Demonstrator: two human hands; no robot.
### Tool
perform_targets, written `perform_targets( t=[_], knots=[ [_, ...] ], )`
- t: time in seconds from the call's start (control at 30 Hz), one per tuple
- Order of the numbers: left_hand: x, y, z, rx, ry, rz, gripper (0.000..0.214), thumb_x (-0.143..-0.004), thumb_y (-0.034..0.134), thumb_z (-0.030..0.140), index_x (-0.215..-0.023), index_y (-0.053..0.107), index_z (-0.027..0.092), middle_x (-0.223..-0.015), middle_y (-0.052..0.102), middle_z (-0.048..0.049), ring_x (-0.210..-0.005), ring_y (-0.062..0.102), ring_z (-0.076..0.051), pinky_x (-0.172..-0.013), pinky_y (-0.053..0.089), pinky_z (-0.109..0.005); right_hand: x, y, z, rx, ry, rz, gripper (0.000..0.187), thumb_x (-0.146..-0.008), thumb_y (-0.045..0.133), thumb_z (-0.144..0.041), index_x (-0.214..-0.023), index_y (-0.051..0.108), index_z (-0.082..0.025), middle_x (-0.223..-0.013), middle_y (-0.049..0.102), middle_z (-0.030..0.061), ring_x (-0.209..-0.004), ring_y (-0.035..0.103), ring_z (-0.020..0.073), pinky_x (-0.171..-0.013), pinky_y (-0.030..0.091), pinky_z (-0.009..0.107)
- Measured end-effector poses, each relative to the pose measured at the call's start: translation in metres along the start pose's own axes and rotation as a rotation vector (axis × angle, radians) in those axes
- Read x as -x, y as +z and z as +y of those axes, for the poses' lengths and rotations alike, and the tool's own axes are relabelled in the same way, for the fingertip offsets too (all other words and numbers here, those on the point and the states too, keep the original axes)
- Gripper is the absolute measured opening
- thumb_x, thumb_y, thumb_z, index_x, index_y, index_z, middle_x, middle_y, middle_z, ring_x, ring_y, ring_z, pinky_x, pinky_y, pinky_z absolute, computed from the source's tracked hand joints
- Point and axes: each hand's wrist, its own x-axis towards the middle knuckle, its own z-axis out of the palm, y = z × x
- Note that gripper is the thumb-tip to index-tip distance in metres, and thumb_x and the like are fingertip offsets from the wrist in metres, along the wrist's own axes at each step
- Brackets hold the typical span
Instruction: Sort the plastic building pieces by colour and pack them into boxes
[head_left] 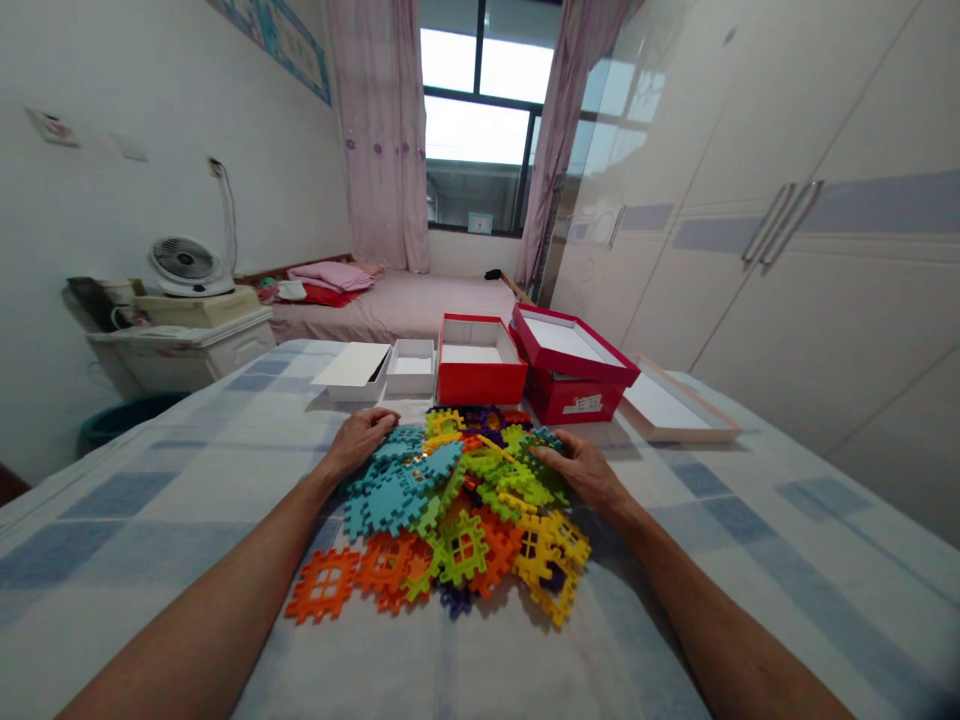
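A pile of plastic interlocking building tiles [465, 500] with toothed edges lies on the cloth in front of me. Blue tiles [390, 490] are heaped on the left, green tiles [517, 470] on the right, and orange tiles [324, 586] and yellow tiles [551, 560] nearer me. My left hand [364, 442] rests against the far left side of the pile, its fingers stretched toward the blue tiles. At the right side, my right hand [581, 466] has thumb and fingers apart, touching the green and teal tiles. Neither hand visibly lifts a tile.
Beyond the pile stand a lidded white box [352, 372], a small white box [411, 368], a red open box [481, 380] and a dark red box [570, 396] with its lid [574, 345] tilted on top. A shallow pale lid [679, 405] lies at the right.
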Motion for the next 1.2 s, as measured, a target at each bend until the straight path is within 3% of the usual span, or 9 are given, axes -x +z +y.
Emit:
perform_targets(
  t=[0.13,0.3,0.5,0.63,0.83,0.93,1.03,1.2],
  knots=[
    [0.001,-0.002,0.005,-0.017,-0.014,0.006,0.049,-0.070,0.043,0.049,-0.091,0.073,0.016,-0.090,0.074,-0.0046,-0.084,0.065,-0.022,-0.076,0.046,-0.027,0.001,0.002,0.003,-0.153,0.066,0.069,0.036,-0.074,0.064,-0.053,-0.081,0.062,-0.018,-0.072,0.061,0.0000,-0.063,0.052,0.0127,-0.055,0.041,0.024],
    [0.001,-0.002,0.005,-0.026,-0.019,0.001,0.051,-0.071,0.042,0.050,-0.093,0.072,0.015,-0.090,0.074,-0.0054,-0.085,0.065,-0.022,-0.077,0.047,-0.028,0.001,0.001,-0.003,-0.227,0.088,0.064,0.040,-0.077,0.058,-0.058,-0.075,0.059,-0.018,-0.067,0.054,-0.0016,-0.059,0.046,0.0108,-0.053,0.038,0.023],
    [0.000,-0.002,0.002,-0.026,-0.007,-0.005,0.052,-0.070,0.043,0.052,-0.093,0.073,0.016,-0.089,0.074,-0.0048,-0.085,0.065,-0.022,-0.077,0.047,-0.027,0.008,-0.001,-0.019,-0.229,0.006,-0.098,0.039,-0.085,0.051,-0.054,-0.077,0.061,-0.018,-0.075,0.058,-0.0004,-0.068,0.050,0.0114,-0.061,0.040,0.023],
    [0.001,-0.002,0.003,-0.021,-0.002,-0.001,0.051,-0.070,0.044,0.052,-0.092,0.073,0.016,-0.089,0.074,-0.0049,-0.084,0.064,-0.022,-0.076,0.047,-0.027,0.011,-0.005,-0.021,-0.390,0.022,-0.176,0.030,-0.082,0.058,-0.047,-0.090,0.065,-0.019,-0.086,0.065,0.0014,-0.080,0.058,0.0151,-0.075,0.045,0.027],
    [0.003,-0.004,0.008,-0.027,-0.021,-0.008,0.050,-0.070,0.044,0.051,-0.092,0.073,0.017,-0.089,0.074,-0.0049,-0.083,0.064,-0.023,-0.075,0.047,-0.028,0.005,-0.010,-0.013,-0.516,0.116,0.001,0.031,-0.069,0.069,-0.045,-0.090,0.066,-0.022,-0.095,0.067,0.0031,-0.080,0.061,0.0164,-0.074,0.050,0.029],
    [0.003,-0.004,0.008,-0.029,-0.028,-0.004,0.049,-0.070,0.044,0.051,-0.092,0.073,0.018,-0.089,0.074,-0.0044,-0.086,0.064,-0.023,-0.077,0.047,-0.028,0.004,-0.006,-0.010,-0.479,0.136,0.011,0.034,-0.070,0.067,-0.047,-0.091,0.066,-0.021,-0.092,0.067,0.0034,-0.077,0.061,0.0160,-0.069,0.050,0.028],
    [0.002,-0.003,0.008,-0.036,-0.014,0.000,0.049,-0.070,0.044,0.050,-0.092,0.073,0.017,-0.089,0.074,-0.0048,-0.086,0.065,-0.023,-0.077,0.046,-0.028,0.005,-0.001,-0.009,-0.289,0.066,0.004,0.032,-0.075,0.062,-0.047,-0.091,0.066,-0.019,-0.086,0.067,0.0030,-0.075,0.060,0.0157,-0.068,0.048,0.027],
    [0.002,-0.002,0.007,-0.050,-0.015,0.004,0.050,-0.070,0.044,0.049,-0.094,0.073,0.016,-0.087,0.074,-0.0047,-0.082,0.065,-0.023,-0.075,0.047,-0.028,0.000,-0.007,-0.003,-0.048,-0.046,0.132,0.030,-0.081,0.055,-0.044,-0.091,0.065,-0.017,-0.084,0.067,0.0027,-0.078,0.060,0.0169,-0.071,0.046,0.028]
  ],
)
